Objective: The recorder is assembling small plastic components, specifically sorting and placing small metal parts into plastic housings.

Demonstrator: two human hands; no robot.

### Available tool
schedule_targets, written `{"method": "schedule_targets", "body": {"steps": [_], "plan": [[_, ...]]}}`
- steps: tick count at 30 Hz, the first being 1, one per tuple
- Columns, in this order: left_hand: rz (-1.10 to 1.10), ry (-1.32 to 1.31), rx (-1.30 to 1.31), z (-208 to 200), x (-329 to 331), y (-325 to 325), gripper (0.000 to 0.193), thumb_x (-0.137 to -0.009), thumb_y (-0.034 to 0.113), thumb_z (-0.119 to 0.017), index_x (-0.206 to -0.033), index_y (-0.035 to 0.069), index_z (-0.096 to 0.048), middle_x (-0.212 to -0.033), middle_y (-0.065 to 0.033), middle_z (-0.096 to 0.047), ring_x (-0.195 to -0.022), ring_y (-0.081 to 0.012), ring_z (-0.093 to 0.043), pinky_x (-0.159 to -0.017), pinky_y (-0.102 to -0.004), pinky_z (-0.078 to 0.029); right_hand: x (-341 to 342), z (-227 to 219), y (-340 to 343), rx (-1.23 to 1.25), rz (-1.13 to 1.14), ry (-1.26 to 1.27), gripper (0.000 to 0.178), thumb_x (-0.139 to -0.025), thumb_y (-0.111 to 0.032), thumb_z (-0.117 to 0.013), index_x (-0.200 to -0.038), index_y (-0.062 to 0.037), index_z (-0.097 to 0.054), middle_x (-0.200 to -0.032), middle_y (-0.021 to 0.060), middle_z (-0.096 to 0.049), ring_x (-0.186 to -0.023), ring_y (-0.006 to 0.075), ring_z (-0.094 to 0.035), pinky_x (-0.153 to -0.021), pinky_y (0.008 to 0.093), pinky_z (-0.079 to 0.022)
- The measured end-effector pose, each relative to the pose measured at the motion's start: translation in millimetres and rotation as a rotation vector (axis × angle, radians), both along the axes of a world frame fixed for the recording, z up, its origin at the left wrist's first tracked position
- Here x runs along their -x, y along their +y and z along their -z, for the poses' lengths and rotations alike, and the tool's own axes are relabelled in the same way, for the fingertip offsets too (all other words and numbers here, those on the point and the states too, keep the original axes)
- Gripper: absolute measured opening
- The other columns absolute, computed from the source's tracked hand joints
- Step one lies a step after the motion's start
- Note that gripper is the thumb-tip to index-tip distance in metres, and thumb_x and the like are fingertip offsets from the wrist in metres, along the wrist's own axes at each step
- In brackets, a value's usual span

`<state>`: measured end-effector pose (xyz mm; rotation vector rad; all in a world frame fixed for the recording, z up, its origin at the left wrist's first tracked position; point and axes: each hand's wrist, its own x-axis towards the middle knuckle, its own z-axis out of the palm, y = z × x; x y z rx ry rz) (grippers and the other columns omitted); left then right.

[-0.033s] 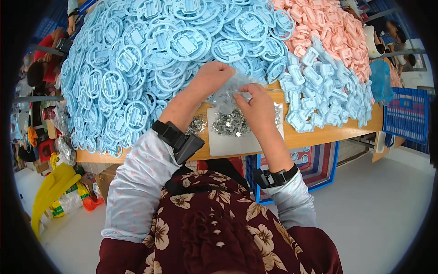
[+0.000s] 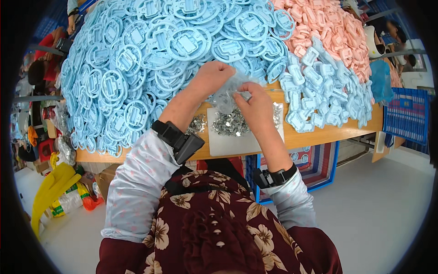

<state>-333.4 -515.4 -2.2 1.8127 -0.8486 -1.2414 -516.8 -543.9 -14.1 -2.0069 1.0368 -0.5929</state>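
A clear plastic bag (image 2: 224, 97) is held up between my two hands over a heap of small silvery metal pieces (image 2: 232, 124). My left hand (image 2: 211, 80) pinches the bag's upper left part, fingers bent. With thumb and fingers closed, my right hand (image 2: 255, 102) grips its right side. Part of the bag is hidden behind the fingers, and its contents are hard to make out. The metal pieces lie on a pale flat board (image 2: 228, 145) on the wooden table (image 2: 333, 133). A smaller cluster of metal pieces (image 2: 197, 124) is beside my left forearm.
Round light-blue plastic parts (image 2: 127, 59) form a big pile behind and left of my hands. Smaller blue parts (image 2: 315, 91) and pink parts (image 2: 328, 32) are heaped on the right. Under the table edge stands a blue crate (image 2: 319, 169). Other people work at both sides.
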Motion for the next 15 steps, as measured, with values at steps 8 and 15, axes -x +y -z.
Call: {"method": "schedule_targets", "body": {"steps": [8, 15], "plan": [[-0.121, -0.049, 0.080, 9.9, 13.5, -1.5, 0.037, -0.093, 0.033, -0.063, -0.100, -0.003, -0.070, -0.087, -0.0094, -0.068, -0.078, -0.0171, -0.061, -0.070, -0.0334, -0.048, -13.0, -7.8, -12.9, -0.564, -0.083, -0.080, 0.025, -0.091, -0.023, -0.070, -0.081, -0.0011, -0.062, -0.069, 0.0039, -0.059, -0.051, 0.0106, -0.054, -0.050, 0.0289, -0.043], [-0.101, -0.192, 0.103, 22.2, 24.2, -14.8, 0.040, -0.094, 0.032, -0.058, -0.087, -0.006, -0.068, -0.079, -0.0224, -0.067, -0.073, -0.0354, -0.064, -0.070, -0.0427, -0.049, -8.7, -0.2, -12.0, 0.218, -0.182, -0.027, 0.021, -0.091, -0.016, -0.066, -0.079, -0.0017, -0.057, -0.078, 0.0147, -0.055, -0.074, 0.0348, -0.054, -0.064, 0.0425, -0.042]]}}
